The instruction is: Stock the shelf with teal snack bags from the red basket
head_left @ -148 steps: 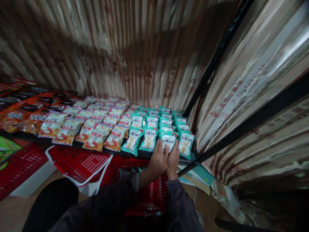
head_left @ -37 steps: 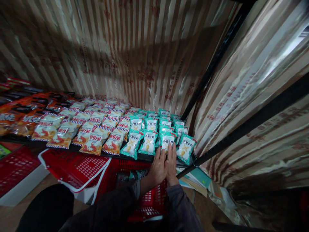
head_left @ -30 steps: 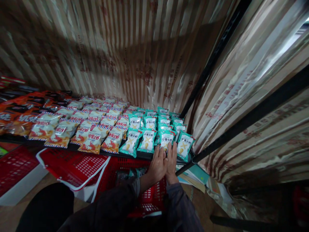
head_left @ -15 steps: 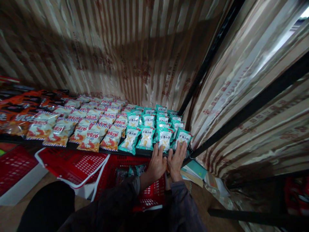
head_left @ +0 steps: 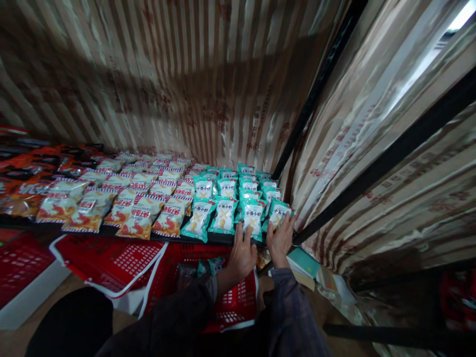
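So the right hand (head_left: pixel 280 240) is open, thumb and fingers spread over the lower part of the end teal snack bag (head_left: pixel 278 216), not wrapped round it. That bag sits just ahead and a touch left of the palm, front row of the shelf (head_left: pixel 223 239), long axis slanting away with its top tipped right, toward the black post (head_left: pixel 334 218). Right hand's clearly the nearer one. The left hand (head_left: pixel 241 255) is open too, fingertips at the bottom edge of the neighboring teal bag (head_left: pixel 252 217), which stands straighter. Red basket (head_left: pixel 247 297) is below.
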Tool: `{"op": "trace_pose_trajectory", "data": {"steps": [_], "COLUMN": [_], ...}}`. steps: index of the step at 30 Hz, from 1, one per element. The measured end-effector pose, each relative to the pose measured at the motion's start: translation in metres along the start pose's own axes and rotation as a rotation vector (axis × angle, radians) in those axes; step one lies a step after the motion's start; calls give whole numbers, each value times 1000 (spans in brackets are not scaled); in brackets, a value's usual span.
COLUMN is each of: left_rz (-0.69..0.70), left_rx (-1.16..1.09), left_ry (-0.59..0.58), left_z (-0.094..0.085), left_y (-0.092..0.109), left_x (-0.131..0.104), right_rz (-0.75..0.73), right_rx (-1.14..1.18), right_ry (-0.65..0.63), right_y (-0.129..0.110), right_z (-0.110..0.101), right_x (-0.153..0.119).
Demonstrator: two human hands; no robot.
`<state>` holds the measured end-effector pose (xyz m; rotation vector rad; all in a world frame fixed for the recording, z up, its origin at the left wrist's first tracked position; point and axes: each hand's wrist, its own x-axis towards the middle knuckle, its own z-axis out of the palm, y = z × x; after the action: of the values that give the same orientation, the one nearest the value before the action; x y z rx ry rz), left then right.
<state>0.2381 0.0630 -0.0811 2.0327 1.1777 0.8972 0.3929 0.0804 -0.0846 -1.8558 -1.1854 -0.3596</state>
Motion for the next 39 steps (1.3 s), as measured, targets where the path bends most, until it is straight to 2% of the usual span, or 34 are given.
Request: {"op": "trace_pose_trajectory", "data": {"steps": [6,18,23,32,39], "left_rz": [12,-2,16,9,57], "left_rx": [-6,13,12,-28,-17], "left_ry": [2,3,7,36,43], "left_z": [0,2,1,1,-7], "left_y": [-5,1,1,0,-4], "left_x": [0,0,-4,-6,-20], "right_rz": [-60,-180,-166,-102,-185], "right_rx": [25,77,57,46,33], "right_ry": [50,-48,-55,-75,4], "right_y": [4,21,25,20,6], "right_z": [10,9,9,5,-2], "right_x": [0,7,6,-1,-14]}}
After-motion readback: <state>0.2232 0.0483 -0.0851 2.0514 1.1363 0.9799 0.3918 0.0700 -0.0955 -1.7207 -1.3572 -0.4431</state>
